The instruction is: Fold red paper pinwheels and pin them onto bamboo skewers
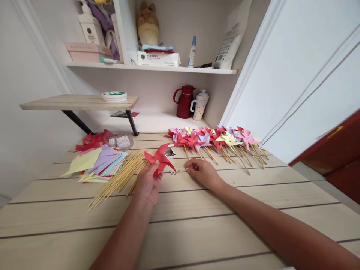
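My left hand pinches a folded red paper pinwheel by its lower blades, above the wooden table. My right hand rests low over the tabletop with thumb and fingertips pressed together on a small silvery piece, too small to make out fully. Between the hands lie several tiny shiny metal pins. Behind the pinwheel stands a small open box with more shiny bits inside. To the left of my left hand, thin wooden sticks are heaped at a slant.
Several finished pinwheels on sticks lie at the back right. Coloured paper sheets and red pieces are stacked at left, beside a clear container. A raised wooden shelf, a red jug and a cup stand behind.
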Tool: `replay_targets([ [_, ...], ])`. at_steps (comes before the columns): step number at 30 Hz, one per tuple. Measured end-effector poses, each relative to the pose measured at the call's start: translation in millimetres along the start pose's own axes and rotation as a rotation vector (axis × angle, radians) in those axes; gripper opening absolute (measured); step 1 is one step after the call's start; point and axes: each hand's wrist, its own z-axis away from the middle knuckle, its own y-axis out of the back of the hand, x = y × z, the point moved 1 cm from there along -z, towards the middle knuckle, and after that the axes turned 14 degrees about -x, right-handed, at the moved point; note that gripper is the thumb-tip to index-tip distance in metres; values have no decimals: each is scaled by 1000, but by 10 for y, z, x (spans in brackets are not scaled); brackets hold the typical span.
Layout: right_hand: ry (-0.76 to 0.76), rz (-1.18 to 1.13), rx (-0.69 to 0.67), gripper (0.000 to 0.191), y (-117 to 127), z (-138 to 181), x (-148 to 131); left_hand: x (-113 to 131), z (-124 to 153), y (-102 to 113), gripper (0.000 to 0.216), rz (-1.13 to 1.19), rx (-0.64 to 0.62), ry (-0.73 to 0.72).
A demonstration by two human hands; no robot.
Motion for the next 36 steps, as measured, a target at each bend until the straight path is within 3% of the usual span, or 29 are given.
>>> replay_targets([
  [36, 14, 34, 45, 13, -17, 1, -38, -14, 25, -11, 10, -38, -43, 18],
])
